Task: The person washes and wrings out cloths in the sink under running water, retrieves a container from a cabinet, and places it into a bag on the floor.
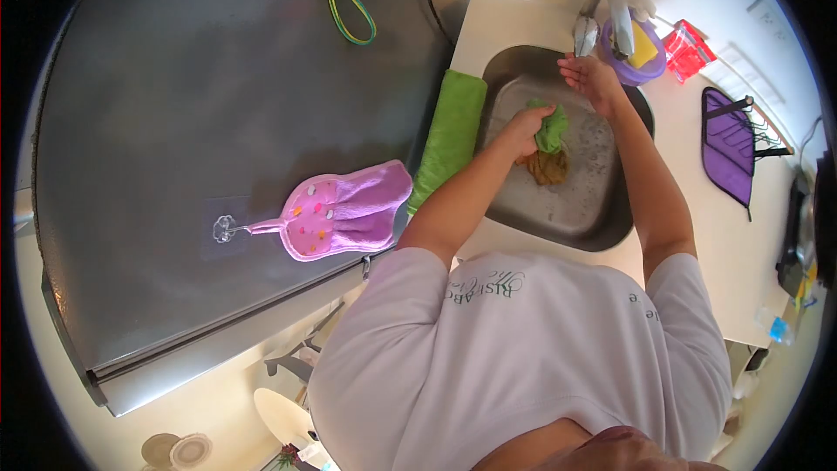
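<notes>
A dark grey panel (192, 105) stands left of the white surface (728, 266), into which a metal sink (562, 209) is set. A green towel (449, 139) lies along the sink's left side; a smaller pink towel (349, 209) hangs against the panel. The faucet (621, 17) arches beside a purple bowl (641, 77). Near the faucet, the right hand (593, 80) has its grip released, fingers extended. Over the basin, the left hand (526, 133) grasps a green cloth (551, 131); a brown cloth (547, 170) bunches just below it, whether also gripped I cannot tell.
</notes>
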The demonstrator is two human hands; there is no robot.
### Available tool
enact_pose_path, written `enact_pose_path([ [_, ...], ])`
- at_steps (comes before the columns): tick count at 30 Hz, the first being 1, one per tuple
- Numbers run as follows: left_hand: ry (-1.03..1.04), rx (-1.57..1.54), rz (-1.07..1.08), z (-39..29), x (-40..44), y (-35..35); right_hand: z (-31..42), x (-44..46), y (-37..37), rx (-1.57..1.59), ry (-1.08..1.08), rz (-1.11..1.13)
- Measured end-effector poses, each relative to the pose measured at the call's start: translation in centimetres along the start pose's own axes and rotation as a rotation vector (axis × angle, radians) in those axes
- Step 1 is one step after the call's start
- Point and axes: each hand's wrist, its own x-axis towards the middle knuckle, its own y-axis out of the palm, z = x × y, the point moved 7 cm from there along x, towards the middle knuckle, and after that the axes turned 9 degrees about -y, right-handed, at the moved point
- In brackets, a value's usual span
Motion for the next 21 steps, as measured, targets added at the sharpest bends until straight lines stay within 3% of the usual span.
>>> enact_pose_path([
  [5, -0.089, 0.037, 0.016, -1.2, 1.5, 1.8, 1.8, 0.4, 0.3, 0.073, -0.051, 0.04],
  [8, -0.091, 0.056, 0.143, -2.3, 2.3, 4.1, 1.6, 0.1, 0.2, 0.115, 0.004, 0.073],
  [9, -0.006, 0.185, 0.094, -2.8, 2.3, 4.5, 1.7, -0.5, 0.7, 0.119, 0.038, 0.089],
  [11, 0.164, 0.437, -0.005, -3.7, 2.3, 5.6, 1.6, -1.9, 1.3, -0.199, 0.112, 0.152],
  [12, 0.421, 0.602, 0.001, -4.6, 2.3, 6.6, 1.8, -2.9, 1.8, -0.36, 0.153, 0.182],
  [13, 0.677, 0.763, 0.006, -5.0, 1.9, 7.7, 3.2, -3.4, 1.7, -0.64, 0.028, 0.13],
  [15, 0.868, 1.141, -0.07, -5.5, 2.1, 9.1, 6.0, -4.4, 1.9, -1.193, -0.238, 0.019],
  [17, 0.704, 1.575, -0.238, -6.8, 2.7, 11.1, 5.6, -4.4, 0.6, -1.064, -0.433, -0.026],
  [18, 0.643, 1.522, -0.253, -7.4, 2.7, 11.3, 5.5, -4.4, -0.4, -0.995, -0.531, -0.047],
  [20, 0.519, 1.415, -0.286, -8.0, 2.7, 10.9, 4.0, -4.3, -3.2, -0.815, -0.425, -0.038],
  [21, 0.564, 1.448, -0.347, -8.4, 2.0, 11.0, 3.6, -4.4, -4.0, -0.726, -0.372, -0.035],
])
